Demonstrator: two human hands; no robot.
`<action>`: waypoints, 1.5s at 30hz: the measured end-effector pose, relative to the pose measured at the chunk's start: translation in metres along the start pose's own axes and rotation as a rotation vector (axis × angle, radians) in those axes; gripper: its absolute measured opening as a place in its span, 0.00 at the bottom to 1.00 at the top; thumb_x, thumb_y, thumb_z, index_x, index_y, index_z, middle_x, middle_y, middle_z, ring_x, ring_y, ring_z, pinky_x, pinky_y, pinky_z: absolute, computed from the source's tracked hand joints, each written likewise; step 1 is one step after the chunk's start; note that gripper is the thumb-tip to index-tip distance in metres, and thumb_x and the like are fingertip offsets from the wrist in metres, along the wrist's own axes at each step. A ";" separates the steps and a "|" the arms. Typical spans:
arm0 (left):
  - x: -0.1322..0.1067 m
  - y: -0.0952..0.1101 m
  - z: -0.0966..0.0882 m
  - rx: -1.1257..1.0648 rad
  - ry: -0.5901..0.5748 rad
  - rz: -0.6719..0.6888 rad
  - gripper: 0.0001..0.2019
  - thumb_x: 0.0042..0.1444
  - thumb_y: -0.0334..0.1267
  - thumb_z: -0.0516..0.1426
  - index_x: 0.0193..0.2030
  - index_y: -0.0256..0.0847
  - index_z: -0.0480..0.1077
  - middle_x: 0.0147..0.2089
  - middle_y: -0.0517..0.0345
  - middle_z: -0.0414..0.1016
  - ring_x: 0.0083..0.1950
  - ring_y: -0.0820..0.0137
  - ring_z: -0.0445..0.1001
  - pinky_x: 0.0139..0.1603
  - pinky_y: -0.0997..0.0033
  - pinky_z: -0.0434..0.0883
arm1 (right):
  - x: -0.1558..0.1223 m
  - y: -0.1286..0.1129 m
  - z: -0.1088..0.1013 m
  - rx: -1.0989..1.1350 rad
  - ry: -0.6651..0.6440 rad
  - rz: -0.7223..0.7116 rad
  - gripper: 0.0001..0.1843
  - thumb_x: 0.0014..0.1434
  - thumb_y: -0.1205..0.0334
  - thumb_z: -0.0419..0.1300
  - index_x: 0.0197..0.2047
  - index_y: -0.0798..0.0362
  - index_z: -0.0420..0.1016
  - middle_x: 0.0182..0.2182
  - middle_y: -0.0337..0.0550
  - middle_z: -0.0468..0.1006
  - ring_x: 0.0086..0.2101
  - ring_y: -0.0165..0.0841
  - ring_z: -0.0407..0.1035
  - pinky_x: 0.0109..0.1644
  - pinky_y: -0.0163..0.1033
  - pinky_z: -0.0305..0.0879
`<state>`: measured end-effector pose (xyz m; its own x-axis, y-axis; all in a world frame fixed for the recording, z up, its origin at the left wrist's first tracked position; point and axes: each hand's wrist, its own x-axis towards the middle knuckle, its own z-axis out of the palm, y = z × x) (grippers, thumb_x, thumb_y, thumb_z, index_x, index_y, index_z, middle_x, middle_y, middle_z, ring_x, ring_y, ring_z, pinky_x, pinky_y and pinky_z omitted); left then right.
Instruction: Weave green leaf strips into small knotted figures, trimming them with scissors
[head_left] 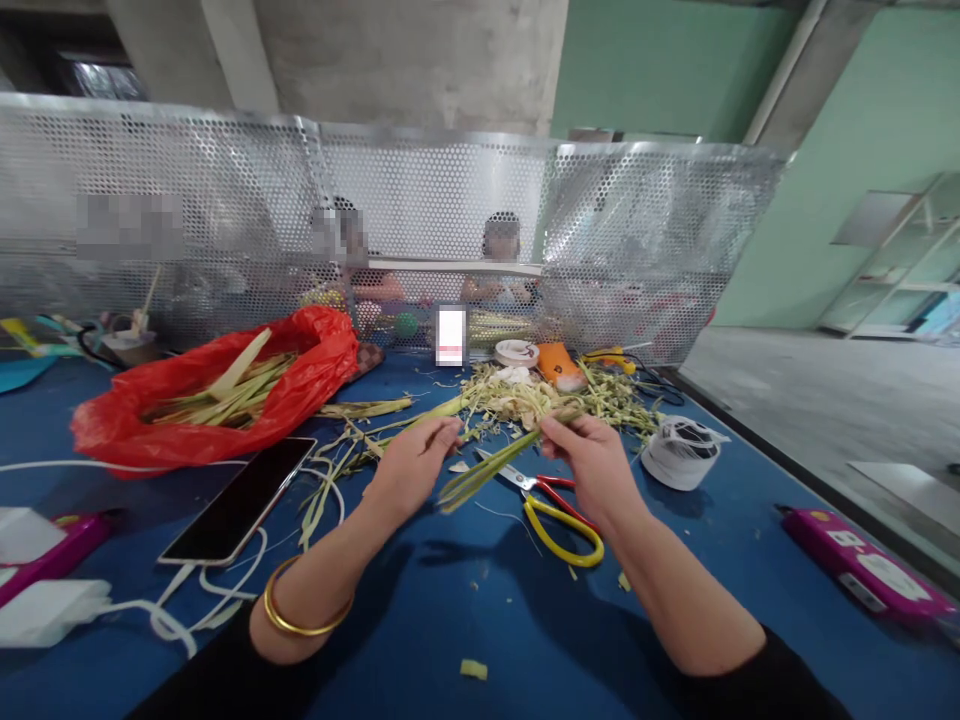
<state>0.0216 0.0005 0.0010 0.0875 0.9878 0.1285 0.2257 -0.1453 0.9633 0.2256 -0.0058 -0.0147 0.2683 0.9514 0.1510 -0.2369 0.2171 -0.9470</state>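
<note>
My right hand pinches a small bundle of green and yellowish plant strips, whose loose ends point down to the left. To the left of the bundle, my left hand has thumb and fingertips pressed together; what is between them, if anything, is too small to make out. Scissors with one red and one yellow handle lie on the table under the bundle, blades partly hidden by it. Behind my hands spreads a heap of plant scraps. Longer pale strips lie just beyond my left hand.
At left are a red plastic bag of plant strips, a phone and white cables. To the right stand a white tape roll and a magenta device. A perforated metal screen crosses the back; people sit behind it.
</note>
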 end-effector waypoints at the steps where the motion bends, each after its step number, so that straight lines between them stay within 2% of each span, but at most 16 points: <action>1: -0.002 0.002 0.003 0.017 0.019 0.089 0.06 0.52 0.39 0.61 0.36 0.43 0.78 0.35 0.54 0.78 0.39 0.64 0.73 0.41 0.73 0.68 | -0.006 0.002 0.005 -0.023 -0.037 0.007 0.13 0.41 0.55 0.71 0.26 0.56 0.77 0.16 0.36 0.71 0.20 0.27 0.63 0.27 0.34 0.59; 2: -0.005 0.004 0.006 0.028 -0.005 0.153 0.06 0.52 0.38 0.61 0.36 0.43 0.79 0.36 0.54 0.79 0.41 0.64 0.74 0.43 0.73 0.67 | -0.012 0.004 0.010 -0.038 -0.072 0.018 0.13 0.42 0.55 0.70 0.26 0.55 0.77 0.17 0.36 0.71 0.21 0.27 0.63 0.27 0.34 0.59; 4: -0.012 0.007 0.012 0.061 -0.140 0.217 0.06 0.54 0.37 0.60 0.37 0.43 0.79 0.37 0.54 0.80 0.41 0.64 0.74 0.44 0.72 0.67 | -0.022 0.008 0.019 -0.044 -0.140 0.042 0.12 0.44 0.56 0.70 0.26 0.55 0.77 0.18 0.36 0.72 0.22 0.27 0.64 0.29 0.35 0.60; 6: -0.017 0.008 0.018 0.061 -0.264 0.191 0.07 0.56 0.36 0.57 0.36 0.42 0.78 0.33 0.56 0.78 0.34 0.67 0.74 0.39 0.73 0.67 | -0.029 0.011 0.024 -0.035 -0.181 0.065 0.11 0.43 0.56 0.70 0.25 0.55 0.76 0.19 0.36 0.72 0.23 0.28 0.64 0.30 0.35 0.61; 9: -0.020 0.004 0.020 0.058 -0.317 0.088 0.09 0.57 0.37 0.55 0.30 0.40 0.74 0.24 0.60 0.72 0.23 0.72 0.68 0.27 0.74 0.65 | -0.033 0.011 0.026 -0.038 -0.191 0.099 0.10 0.42 0.57 0.70 0.25 0.54 0.77 0.20 0.36 0.72 0.22 0.27 0.61 0.29 0.35 0.59; 12: -0.018 0.001 0.017 0.061 -0.323 0.032 0.09 0.57 0.39 0.55 0.28 0.40 0.70 0.23 0.61 0.68 0.20 0.74 0.64 0.21 0.76 0.63 | -0.031 0.008 0.023 -0.061 -0.191 0.096 0.10 0.44 0.57 0.68 0.26 0.55 0.77 0.19 0.35 0.71 0.22 0.26 0.61 0.28 0.34 0.58; 17: -0.017 0.001 0.017 0.035 -0.339 0.001 0.09 0.56 0.40 0.56 0.29 0.39 0.72 0.24 0.60 0.69 0.21 0.75 0.65 0.24 0.76 0.65 | -0.029 0.007 0.022 -0.109 -0.206 0.063 0.08 0.46 0.58 0.67 0.25 0.54 0.76 0.18 0.35 0.70 0.21 0.27 0.61 0.27 0.34 0.58; 23: -0.018 0.003 0.018 0.073 -0.337 0.027 0.09 0.56 0.38 0.56 0.31 0.38 0.76 0.24 0.60 0.70 0.21 0.76 0.64 0.24 0.77 0.63 | -0.034 0.010 0.025 -0.100 -0.209 0.082 0.09 0.45 0.58 0.68 0.25 0.55 0.76 0.17 0.34 0.70 0.21 0.26 0.60 0.26 0.34 0.57; 28: -0.018 0.003 0.016 0.133 -0.309 -0.003 0.11 0.55 0.40 0.57 0.27 0.37 0.74 0.21 0.61 0.69 0.22 0.75 0.65 0.25 0.76 0.62 | -0.032 0.010 0.026 -0.065 -0.199 0.085 0.09 0.44 0.59 0.68 0.24 0.56 0.76 0.17 0.35 0.70 0.21 0.26 0.60 0.27 0.34 0.57; 34: -0.018 0.002 0.016 0.022 -0.209 -0.078 0.11 0.52 0.43 0.59 0.26 0.37 0.72 0.21 0.63 0.68 0.20 0.77 0.62 0.23 0.76 0.60 | -0.031 0.012 0.025 -0.058 -0.248 0.104 0.09 0.44 0.60 0.68 0.30 0.54 0.76 0.21 0.35 0.73 0.24 0.27 0.63 0.28 0.33 0.59; 40: -0.020 0.003 0.020 -0.060 -0.169 -0.142 0.12 0.50 0.43 0.60 0.25 0.37 0.71 0.20 0.64 0.68 0.20 0.78 0.62 0.22 0.76 0.60 | -0.032 0.014 0.024 -0.062 -0.244 0.141 0.11 0.46 0.56 0.67 0.25 0.54 0.73 0.19 0.35 0.72 0.22 0.26 0.63 0.27 0.33 0.58; 45: -0.021 0.003 0.023 -0.035 -0.160 -0.144 0.12 0.50 0.43 0.60 0.25 0.36 0.72 0.20 0.63 0.69 0.20 0.78 0.62 0.22 0.77 0.60 | -0.032 0.012 0.025 -0.030 -0.212 0.126 0.10 0.47 0.58 0.65 0.22 0.54 0.71 0.16 0.34 0.70 0.21 0.26 0.62 0.27 0.33 0.58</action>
<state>0.0426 -0.0222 -0.0045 0.2100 0.9765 -0.0475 0.2132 0.0017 0.9770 0.1903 -0.0285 -0.0240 0.0358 0.9958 0.0838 -0.2274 0.0898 -0.9697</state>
